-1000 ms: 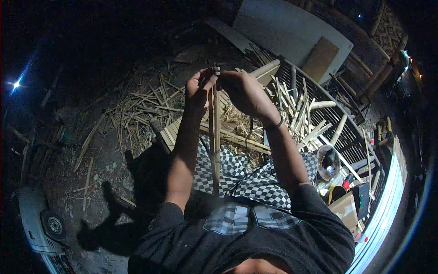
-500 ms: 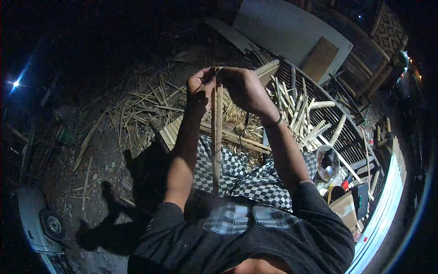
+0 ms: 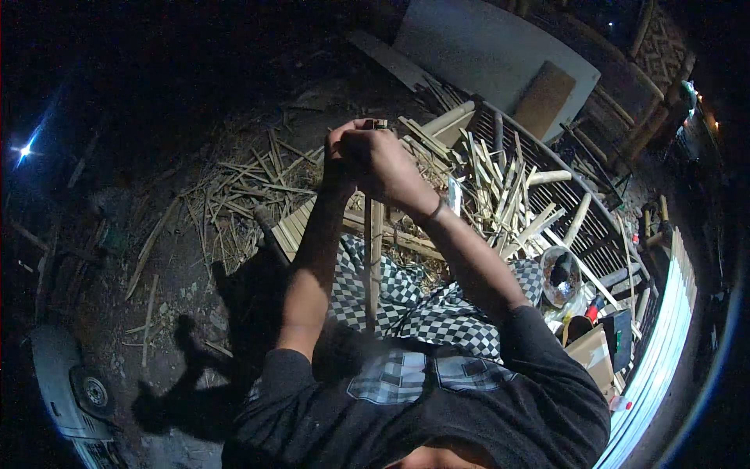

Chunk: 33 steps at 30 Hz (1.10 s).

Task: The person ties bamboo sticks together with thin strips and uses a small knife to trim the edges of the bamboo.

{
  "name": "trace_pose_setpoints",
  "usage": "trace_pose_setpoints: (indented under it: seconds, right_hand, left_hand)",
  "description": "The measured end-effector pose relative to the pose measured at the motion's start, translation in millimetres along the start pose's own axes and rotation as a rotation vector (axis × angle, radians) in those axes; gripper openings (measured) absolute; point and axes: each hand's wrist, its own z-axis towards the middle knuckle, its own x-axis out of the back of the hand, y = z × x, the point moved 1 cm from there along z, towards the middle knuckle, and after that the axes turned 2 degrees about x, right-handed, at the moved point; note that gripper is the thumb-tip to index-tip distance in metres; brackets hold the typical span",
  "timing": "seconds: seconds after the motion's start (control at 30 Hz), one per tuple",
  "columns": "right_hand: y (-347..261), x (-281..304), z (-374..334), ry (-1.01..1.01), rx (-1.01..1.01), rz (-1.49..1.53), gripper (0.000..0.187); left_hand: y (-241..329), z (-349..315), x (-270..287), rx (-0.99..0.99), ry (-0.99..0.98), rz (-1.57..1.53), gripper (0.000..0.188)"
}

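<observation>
An upright bamboo slat runs from my lap up behind my hands, its squared upper end showing above the knuckles. My left hand is closed at the slat's upper part; most of its fingers are hidden behind the other hand. Across the front of the slat lies my right hand, its fingers curled in and pressed against the left hand. What the right fingers pinch is hidden. Behind the wrists, more bamboo pieces lie crosswise above my checkered trousers.
Split bamboo sticks are heaped on a slatted bamboo bench at right. Loose strips litter the ground at left. A clear plastic container and cardboard box sit at my right. A pale board lies beyond.
My right hand has swung left and slightly down, from beyond the slat to across its front, and now covers much of the left hand. The slat stays upright in nearly the same place.
</observation>
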Motion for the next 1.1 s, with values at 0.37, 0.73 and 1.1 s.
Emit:
trace_pose_setpoints:
  seconds: [0.37, 0.73, 1.1]
  right_hand:
    - [86.9, 40.2, 54.3, -0.176, -0.133, -0.553, 0.025]
    - [48.3, 73.5, 38.3, -0.211, -0.394, 0.046, 0.041]
    - [53.8, 62.7, 3.1, 0.177, -0.536, 0.290, 0.049]
  left_hand:
    - [-10.9, 8.7, -28.3, -0.092, 0.206, 0.760, 0.029]
    - [24.6, -7.4, -48.0, 0.042, 0.066, 0.128, 0.029]
    - [27.3, -10.1, -29.9, 0.055, -0.027, -0.023, 0.026]
